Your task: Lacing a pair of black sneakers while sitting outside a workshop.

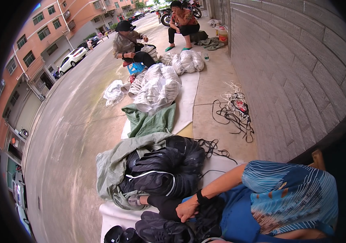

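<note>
My right hand, with a black band at its wrist, is closed above my lap, its fingers curled down at a dark item there. What the fingers hold is hidden. Of my left hand, only a sliver of skin shows at the bottom edge. Several black shoes or shoe uppers lie beside my legs on a white sheet. Past my foot, a large bundle of black shoe uppers, with a white strap across it, rests in a grey-green woven sack.
Black laces trail from the bundle; more black and white laces lie near the grey wall. Ahead are a green sack and white bundles in clear plastic. Two people sit farther off.
</note>
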Motion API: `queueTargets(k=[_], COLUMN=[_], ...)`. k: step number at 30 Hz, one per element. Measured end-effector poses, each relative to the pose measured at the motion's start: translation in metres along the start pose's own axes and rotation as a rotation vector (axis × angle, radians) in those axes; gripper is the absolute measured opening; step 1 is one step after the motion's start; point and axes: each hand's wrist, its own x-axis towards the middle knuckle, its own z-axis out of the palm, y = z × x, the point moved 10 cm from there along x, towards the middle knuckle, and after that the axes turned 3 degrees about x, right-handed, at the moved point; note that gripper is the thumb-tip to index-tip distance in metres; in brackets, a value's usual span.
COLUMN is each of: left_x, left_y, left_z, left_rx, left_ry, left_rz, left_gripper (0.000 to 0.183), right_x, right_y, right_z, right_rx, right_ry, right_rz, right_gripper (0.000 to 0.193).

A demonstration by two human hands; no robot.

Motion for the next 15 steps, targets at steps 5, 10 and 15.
queueTargets(k=[5, 10, 15], left_x=[0.004, 0.007, 0.01], left_y=[0.005, 0.016, 0.026], left_z=[-0.009, -0.018, -0.023], left_rx=[0.045, 0.083, 0.101], left_ry=[0.008, -0.005, -0.026], left_rz=[0.081, 0.17, 0.266], left_gripper=[0.059, 0.062, 0.066], right_x=[0.0, 0.002, 0.001], right_y=[0.003, 0.004, 0.006], right_z=[-0.001, 0.002, 0.001], right_rx=[-0.004, 0.01, -0.001], right_ry=[-0.001, -0.009, -0.006], right_rz=[-0.005, -0.024, 0.023], right_gripper=[0.034, 0.033, 0.032])
